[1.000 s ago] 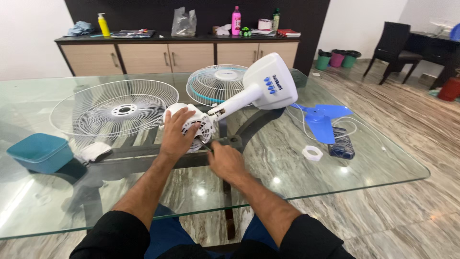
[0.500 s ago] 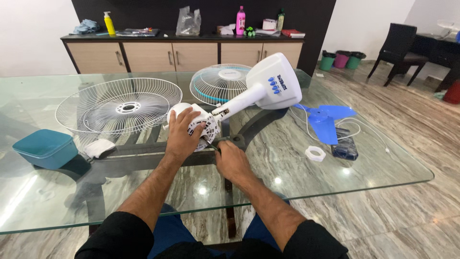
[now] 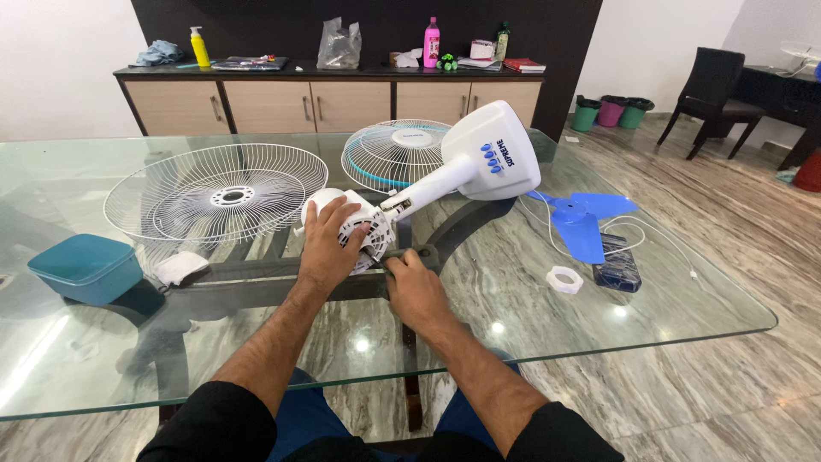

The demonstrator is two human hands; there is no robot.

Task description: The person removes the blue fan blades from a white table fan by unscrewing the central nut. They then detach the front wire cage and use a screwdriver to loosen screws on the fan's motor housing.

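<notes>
A white table fan lies on its side on the glass table (image 3: 556, 325). Its base (image 3: 492, 154) with blue buttons points up and to the right, and its vented motor housing (image 3: 369, 229) sits low in the middle. My left hand (image 3: 329, 244) wraps over the housing from the left and holds it. My right hand (image 3: 415, 287) is closed just below the housing on a thin dark tool, whose tip is mostly hidden against the housing.
A loose white wire grille (image 3: 218, 197) lies to the left, and a second grille (image 3: 393, 154) with a teal rim lies behind the fan. To the right are a blue blade (image 3: 577, 218), a white nut (image 3: 564, 279) and a dark blue box (image 3: 617, 265). A teal container (image 3: 84, 268) sits far left.
My right hand has moved up closer under the motor housing, and the thin tool seen earlier is now mostly covered. My left hand stays on the housing.
</notes>
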